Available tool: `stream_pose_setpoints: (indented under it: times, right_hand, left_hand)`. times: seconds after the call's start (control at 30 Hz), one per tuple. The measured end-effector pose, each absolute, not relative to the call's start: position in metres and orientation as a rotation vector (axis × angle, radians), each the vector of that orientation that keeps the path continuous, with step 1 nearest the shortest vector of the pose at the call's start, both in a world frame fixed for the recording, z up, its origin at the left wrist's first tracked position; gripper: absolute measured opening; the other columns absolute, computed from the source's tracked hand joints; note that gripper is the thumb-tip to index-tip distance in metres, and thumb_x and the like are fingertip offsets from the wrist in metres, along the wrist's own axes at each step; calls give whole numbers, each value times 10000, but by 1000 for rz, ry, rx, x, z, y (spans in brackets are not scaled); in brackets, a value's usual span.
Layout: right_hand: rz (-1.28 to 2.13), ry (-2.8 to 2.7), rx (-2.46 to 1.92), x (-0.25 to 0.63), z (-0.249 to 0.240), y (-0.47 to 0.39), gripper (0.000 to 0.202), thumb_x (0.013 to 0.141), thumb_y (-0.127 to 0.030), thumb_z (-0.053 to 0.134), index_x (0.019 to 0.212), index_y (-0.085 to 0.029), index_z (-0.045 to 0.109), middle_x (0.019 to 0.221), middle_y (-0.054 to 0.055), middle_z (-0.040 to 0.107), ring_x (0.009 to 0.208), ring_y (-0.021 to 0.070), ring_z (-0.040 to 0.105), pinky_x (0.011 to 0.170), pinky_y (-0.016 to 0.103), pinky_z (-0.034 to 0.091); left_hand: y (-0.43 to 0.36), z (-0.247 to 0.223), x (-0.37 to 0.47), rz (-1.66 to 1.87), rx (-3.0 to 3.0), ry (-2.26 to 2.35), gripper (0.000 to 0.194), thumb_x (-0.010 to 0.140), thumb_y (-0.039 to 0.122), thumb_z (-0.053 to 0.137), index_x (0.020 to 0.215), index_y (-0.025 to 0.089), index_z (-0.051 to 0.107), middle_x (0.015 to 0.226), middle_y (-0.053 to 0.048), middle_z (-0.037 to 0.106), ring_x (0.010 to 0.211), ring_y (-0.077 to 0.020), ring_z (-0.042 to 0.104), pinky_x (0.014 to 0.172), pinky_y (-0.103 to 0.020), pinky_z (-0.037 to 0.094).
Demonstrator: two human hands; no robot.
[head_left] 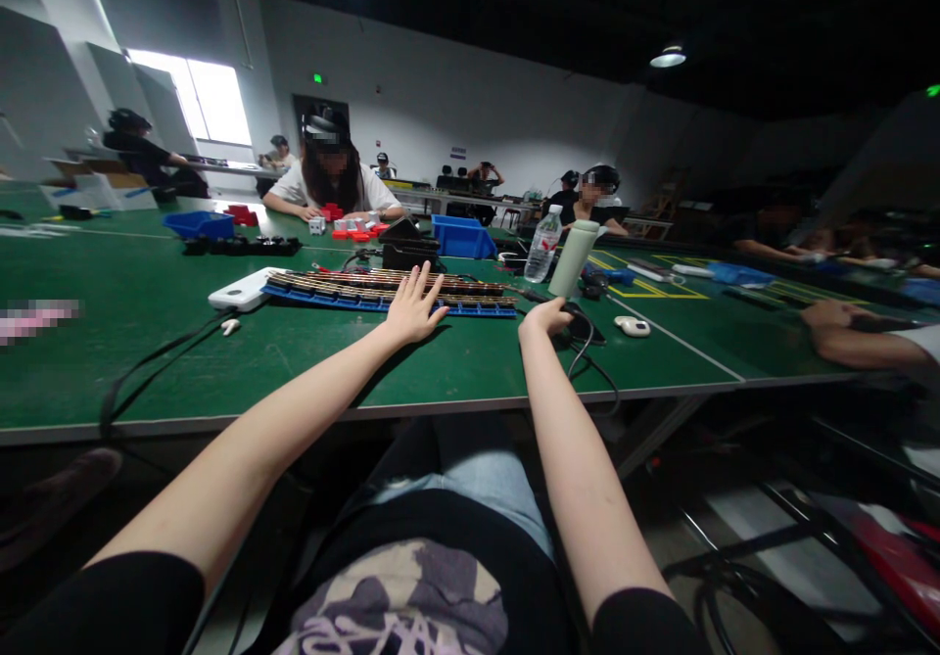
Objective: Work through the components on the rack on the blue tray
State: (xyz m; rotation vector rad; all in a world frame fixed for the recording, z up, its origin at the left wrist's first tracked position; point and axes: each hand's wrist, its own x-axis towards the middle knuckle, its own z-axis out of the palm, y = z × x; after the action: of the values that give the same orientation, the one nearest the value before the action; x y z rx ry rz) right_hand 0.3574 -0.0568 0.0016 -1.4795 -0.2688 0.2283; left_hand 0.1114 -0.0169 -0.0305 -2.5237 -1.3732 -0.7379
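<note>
My left hand (415,308) lies palm down with its fingers spread. It rests on a long blue tray (481,310) that carries rows of dark parts and copper-coloured strips (349,281). To the right of the tray's end, my right hand (544,320) is closed, fingers curled around a dark slim tool (535,295) with a black cable (613,386). Its kind is not clear, since the fingers cover much of it. Beneath the tray's left end sits a white flat box (239,291).
Behind the tray stand a black box (407,252) and a blue bin (462,236). A water bottle (541,249) and a green flask (575,258) stand beyond my right hand. An earbud case (633,326) and one earbud (230,326) lie near. A co-worker (330,180) sits opposite.
</note>
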Motion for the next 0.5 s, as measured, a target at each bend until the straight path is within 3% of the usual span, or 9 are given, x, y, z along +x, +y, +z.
stream_pose_setpoints:
  times: [0.3, 0.5]
  right_hand:
    - [173, -135, -1554, 359, 0, -49, 248, 1025, -358, 494, 1143, -210, 653, 1012, 158, 768, 1010, 316, 791, 881, 434, 652]
    - [224, -272, -1525, 362, -2, -49, 276, 1012, -410, 548, 1158, -201, 654, 1085, 176, 769, 1039, 320, 789, 875, 421, 652]
  left_hand:
    - [-22, -27, 111, -743, -2482, -1422, 745, 1079, 446, 503, 1761, 204, 323, 1865, -171, 134, 1724, -381, 120, 1369, -590, 213]
    - [-16, -30, 111, -454, -2577, -1512, 669, 1120, 500, 369, 1716, 200, 426, 1815, -158, 314, 1691, -356, 273, 1359, -582, 241]
